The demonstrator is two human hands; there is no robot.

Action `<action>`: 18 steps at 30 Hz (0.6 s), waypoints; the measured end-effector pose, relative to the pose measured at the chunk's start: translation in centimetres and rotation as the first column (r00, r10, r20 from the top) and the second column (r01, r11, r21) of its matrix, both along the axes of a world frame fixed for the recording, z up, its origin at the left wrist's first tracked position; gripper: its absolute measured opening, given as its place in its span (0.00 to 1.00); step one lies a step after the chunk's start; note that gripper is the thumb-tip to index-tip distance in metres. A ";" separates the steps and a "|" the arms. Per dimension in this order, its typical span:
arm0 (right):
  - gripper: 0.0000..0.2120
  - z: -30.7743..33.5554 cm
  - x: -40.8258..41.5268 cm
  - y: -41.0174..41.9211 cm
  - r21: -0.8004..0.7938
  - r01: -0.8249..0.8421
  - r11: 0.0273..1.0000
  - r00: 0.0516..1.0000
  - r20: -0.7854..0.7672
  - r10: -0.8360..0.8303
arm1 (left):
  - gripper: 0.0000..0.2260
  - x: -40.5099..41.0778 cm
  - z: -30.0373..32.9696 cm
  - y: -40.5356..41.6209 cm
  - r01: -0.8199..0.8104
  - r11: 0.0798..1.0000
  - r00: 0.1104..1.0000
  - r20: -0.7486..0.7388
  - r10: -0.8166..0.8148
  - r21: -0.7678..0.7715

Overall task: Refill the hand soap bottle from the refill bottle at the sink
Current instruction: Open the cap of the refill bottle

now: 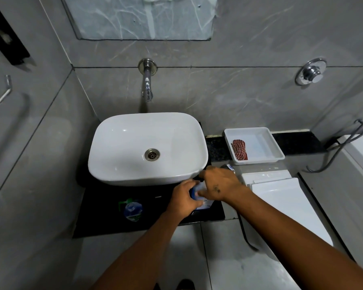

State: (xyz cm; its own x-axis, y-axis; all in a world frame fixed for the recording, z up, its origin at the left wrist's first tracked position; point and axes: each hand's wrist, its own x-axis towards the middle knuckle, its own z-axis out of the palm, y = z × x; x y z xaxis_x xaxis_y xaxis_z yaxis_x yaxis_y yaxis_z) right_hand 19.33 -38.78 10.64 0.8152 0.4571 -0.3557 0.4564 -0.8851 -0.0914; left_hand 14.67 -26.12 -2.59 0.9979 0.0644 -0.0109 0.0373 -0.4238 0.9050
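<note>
Left hand (181,198) is gripping the refill bottle (201,196) steady on the near counter while right hand (219,184) is clamping its cap (probably unscrewing).

Both hands, left (183,198) and right (219,184), meet, fingers curled.

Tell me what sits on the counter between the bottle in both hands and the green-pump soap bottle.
Nothing visible: bare dark counter separates the refill bottle, held by left hand and right hand, from the soap bottle.
</note>
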 end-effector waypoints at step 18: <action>0.22 -0.9 1.6 -2.8 0.436 -0.080 0.897 0.993 -0.047 0.112 | 0.29 -1.7 0.2 0.9 -0.041 0.995 0.999 0.005 0.041 0.087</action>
